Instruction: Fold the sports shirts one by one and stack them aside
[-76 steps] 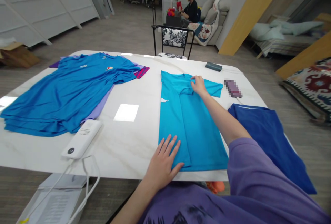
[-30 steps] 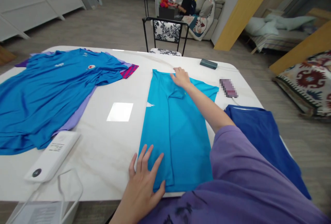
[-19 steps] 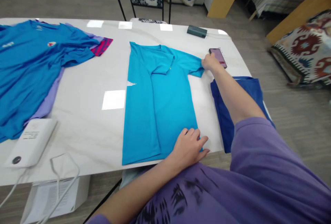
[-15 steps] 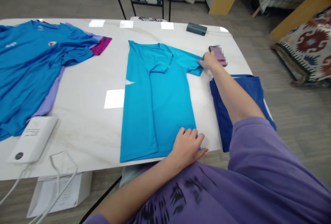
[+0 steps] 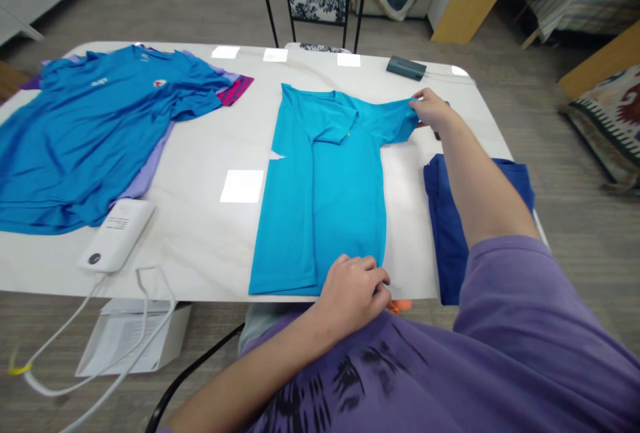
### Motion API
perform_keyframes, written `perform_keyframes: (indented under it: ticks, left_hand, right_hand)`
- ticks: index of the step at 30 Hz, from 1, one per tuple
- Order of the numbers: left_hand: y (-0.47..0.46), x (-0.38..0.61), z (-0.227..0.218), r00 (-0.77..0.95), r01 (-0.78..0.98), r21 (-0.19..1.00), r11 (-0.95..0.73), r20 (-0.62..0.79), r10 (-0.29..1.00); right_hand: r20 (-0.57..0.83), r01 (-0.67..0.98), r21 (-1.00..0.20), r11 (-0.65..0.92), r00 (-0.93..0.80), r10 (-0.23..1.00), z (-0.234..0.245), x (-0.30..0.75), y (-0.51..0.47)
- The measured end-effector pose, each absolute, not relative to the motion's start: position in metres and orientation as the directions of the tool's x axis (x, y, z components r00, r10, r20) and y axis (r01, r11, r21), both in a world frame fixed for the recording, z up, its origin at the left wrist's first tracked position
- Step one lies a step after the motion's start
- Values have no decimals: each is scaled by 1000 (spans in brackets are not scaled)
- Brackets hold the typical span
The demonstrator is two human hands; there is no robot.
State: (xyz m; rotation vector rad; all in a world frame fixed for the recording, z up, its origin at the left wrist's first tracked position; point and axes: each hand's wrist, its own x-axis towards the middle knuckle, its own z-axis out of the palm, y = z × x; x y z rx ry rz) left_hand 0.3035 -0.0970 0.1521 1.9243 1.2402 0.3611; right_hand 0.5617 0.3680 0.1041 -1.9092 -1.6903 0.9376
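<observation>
Turquoise shirt [image 5: 345, 193] evenly lit | bright square glare mirrored on tabletop [image 5: 200, 239] left of and beyond shirt | floor [image 5: 200, 3] beyond shirt dimly lit | cushion [image 5: 613, 116] far right of shirt slightly blurred | outer edges stretched

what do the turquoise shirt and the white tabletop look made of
Turquoise shirt: probably thin knit, cotton or synthetic, matte, judging by its soft folds. White tabletop: glossy, perhaps stone or a marble-look surface, given faint veining and bright reflections.

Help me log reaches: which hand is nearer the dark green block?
The right hand, just this side of the dark green block; the left hand is well away, at the near end of the turquoise shirt.
</observation>
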Motion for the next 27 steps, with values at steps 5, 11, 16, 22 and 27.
perform_keyframes:
  ticks: [5, 11, 16, 22, 27]
  left_hand:
    - [-104, 251, 167, 284, 539, 841, -41, -135, 949]
    - [-115, 197, 164, 163, 396, 918, 29, -102, 981]
    - [-128, 166, 147, 109, 362, 930, 62, -108, 988]
    - [-141, 153, 126, 170, 479, 867, 138, -245, 954]
    - [-139, 144, 122, 199, 650, 757, 65, -252, 947]
  right_hand:
    - [-344, 667, -708, -232, -39, 938, 147, 513, 379]
    - [-209, 658, -747, -95, -97, 973, 160, 412, 422]
    - [-185, 641, -767, -8, -210, 960, 141, 303, 450]
    - [-246, 616, -787, 34, -363, 899, 79, 210, 448]
    - [-177, 731, -638, 243, -446, 877, 44, 222, 437]
